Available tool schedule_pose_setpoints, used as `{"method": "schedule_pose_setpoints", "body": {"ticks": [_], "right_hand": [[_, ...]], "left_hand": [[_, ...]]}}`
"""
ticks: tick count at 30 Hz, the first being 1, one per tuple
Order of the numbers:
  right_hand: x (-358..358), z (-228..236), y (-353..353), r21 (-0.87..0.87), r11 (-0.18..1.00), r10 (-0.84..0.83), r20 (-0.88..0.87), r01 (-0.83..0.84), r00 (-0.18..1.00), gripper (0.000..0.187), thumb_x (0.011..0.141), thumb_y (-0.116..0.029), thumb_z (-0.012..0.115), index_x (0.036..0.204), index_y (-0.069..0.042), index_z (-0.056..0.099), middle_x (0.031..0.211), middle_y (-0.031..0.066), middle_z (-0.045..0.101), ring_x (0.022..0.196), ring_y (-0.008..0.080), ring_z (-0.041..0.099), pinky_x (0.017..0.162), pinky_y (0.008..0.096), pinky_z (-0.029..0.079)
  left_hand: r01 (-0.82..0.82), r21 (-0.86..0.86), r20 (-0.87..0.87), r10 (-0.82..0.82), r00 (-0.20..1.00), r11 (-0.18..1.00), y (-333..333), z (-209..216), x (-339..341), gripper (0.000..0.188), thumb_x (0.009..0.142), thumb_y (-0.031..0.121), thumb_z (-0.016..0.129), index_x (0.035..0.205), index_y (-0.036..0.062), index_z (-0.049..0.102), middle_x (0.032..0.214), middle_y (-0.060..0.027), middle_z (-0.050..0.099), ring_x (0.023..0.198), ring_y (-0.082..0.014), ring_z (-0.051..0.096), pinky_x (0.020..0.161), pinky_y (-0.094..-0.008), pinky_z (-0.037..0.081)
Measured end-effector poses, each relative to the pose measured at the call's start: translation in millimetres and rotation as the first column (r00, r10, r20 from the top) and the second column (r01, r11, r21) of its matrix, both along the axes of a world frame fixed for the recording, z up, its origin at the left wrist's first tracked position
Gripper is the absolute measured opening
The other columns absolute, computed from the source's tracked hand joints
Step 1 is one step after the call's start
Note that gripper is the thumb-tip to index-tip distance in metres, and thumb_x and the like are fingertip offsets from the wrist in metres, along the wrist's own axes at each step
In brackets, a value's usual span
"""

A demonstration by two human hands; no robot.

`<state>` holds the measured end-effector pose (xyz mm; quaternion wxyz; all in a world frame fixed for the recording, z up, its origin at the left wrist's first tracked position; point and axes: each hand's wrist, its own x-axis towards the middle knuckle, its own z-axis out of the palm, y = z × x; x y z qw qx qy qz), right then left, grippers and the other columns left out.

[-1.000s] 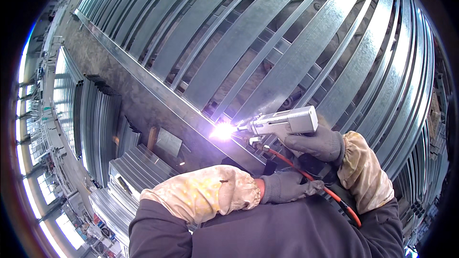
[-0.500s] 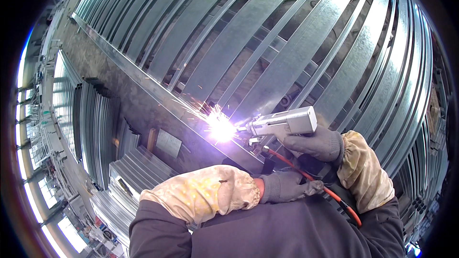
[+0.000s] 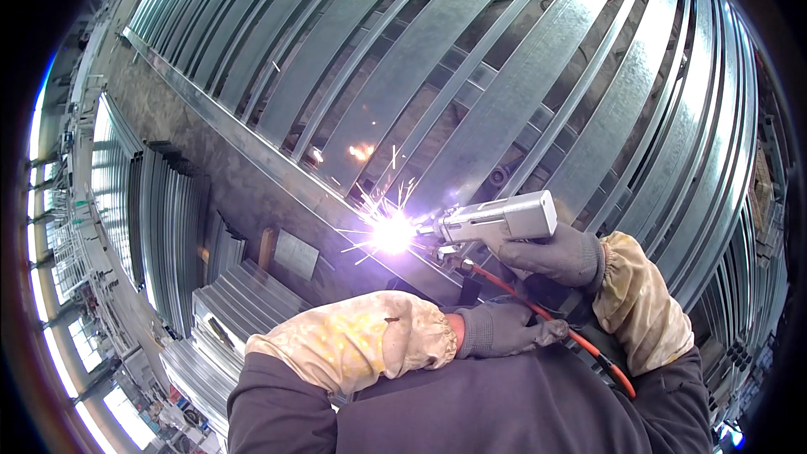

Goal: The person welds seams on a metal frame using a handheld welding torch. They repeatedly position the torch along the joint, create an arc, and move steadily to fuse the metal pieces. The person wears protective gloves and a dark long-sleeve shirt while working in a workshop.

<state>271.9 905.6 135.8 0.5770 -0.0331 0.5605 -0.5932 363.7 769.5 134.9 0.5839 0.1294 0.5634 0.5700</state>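
Observation:
My right hand [image 3: 555, 256], in a grey glove, wraps round the grip of a silver, box-bodied welding gun [image 3: 500, 217]. Its nozzle points left at a white-hot glare with sparks [image 3: 393, 234], which hides the contact point. The glare sits on the edge rail [image 3: 277, 158] of a slatted metal frame [image 3: 471, 50]. Close to my body, my gloved left hand [image 3: 508, 329] is closed beside the orange-red hose [image 3: 597, 353] that runs from the gun. Dark material lies behind it, and what its curled fingers hold is hidden.
Stacked metal profiles [image 3: 172, 235] stand on the left, with more bundled lengths [image 3: 244, 298] nearer my left sleeve. A small flat plate [image 3: 296, 256] lies on the floor by a wooden block [image 3: 267, 245]. Long slats spread across the far side and right.
The frame has shifted slightly left and up in view, while the gun and both hands hold nearly the same place. Sparks now fan more upward, and an orange glow shows between the slats.

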Motion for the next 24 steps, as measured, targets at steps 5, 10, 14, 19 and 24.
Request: {"method": "schedule_pose_setpoints", "body": {"ticks": [5,10,14,19,24], "right_hand": [[3,-3,4,0.004,1.000,-0.003,-0.008,0.003,1.000,0.040,0.086,-0.029,0.065,0.116,-0.002,0.058,0.090,0.0017,0.060,0.079,0.0074,0.054,0.067,0.0242,0.046],[7,-8,8,0.011,1.000,-0.017,0.011,0.016,1.000,0.038,0.086,-0.028,0.065,0.113,-0.002,0.059,0.088,0.0027,0.061,0.076,0.0075,0.055,0.065,0.0248,0.048],[3,-4,7,0.028,1.000,0.004,0.004,-0.004,1.000,0.037,0.085,-0.025,0.066,0.112,-0.001,0.059,0.087,0.0027,0.061,0.075,0.0078,0.056,0.064,0.0252,0.048],[5,-7,9,0.025,1.000,-0.003,0.042,0.002,0.999,0.037,0.084,-0.025,0.066,0.111,-0.001,0.059,0.087,0.0026,0.061,0.076,0.0080,0.056,0.065,0.0251,0.048],[7,-7,11,-0.002,1.000,0.004,0.040,-0.004,0.999,0.038,0.085,-0.028,0.067,0.112,-0.002,0.059,0.087,0.0022,0.060,0.076,0.0083,0.055,0.066,0.0248,0.047]], "left_hand": [[-0.021,0.014,-0.056,0.022,0.998,1.000,2,-5,7,0.057,0.096,0.055,0.037,0.092,0.0037,0.061,0.074,-0.0128,0.057,0.070,-0.0250,0.054,0.068,-0.0380,0.045],[-0.017,-0.007,-0.102,0.016,0.995,1.000,3,-6,8,0.058,0.095,0.056,0.037,0.092,0.0038,0.061,0.073,-0.0126,0.057,0.069,-0.0250,0.053,0.068,-0.0380,0.045],[0.011,0.014,-0.052,-0.011,0.999,1.000,4,-10,6,0.058,0.095,0.058,0.037,0.088,0.0049,0.060,0.068,-0.0098,0.055,0.066,-0.0235,0.053,0.066,-0.0377,0.045],[0.059,0.002,-0.050,-0.059,0.997,0.998,2,-2,0,0.060,0.094,0.060,0.034,0.086,0.0060,0.059,0.066,-0.0083,0.054,0.065,-0.0229,0.053,0.065,-0.0376,0.045],[0.046,0.026,-0.065,-0.044,0.997,0.999,1,2,0,0.062,0.094,0.063,0.032,0.086,0.0072,0.059,0.066,-0.0082,0.054,0.065,-0.0224,0.054,0.066,-0.0378,0.045]]}}
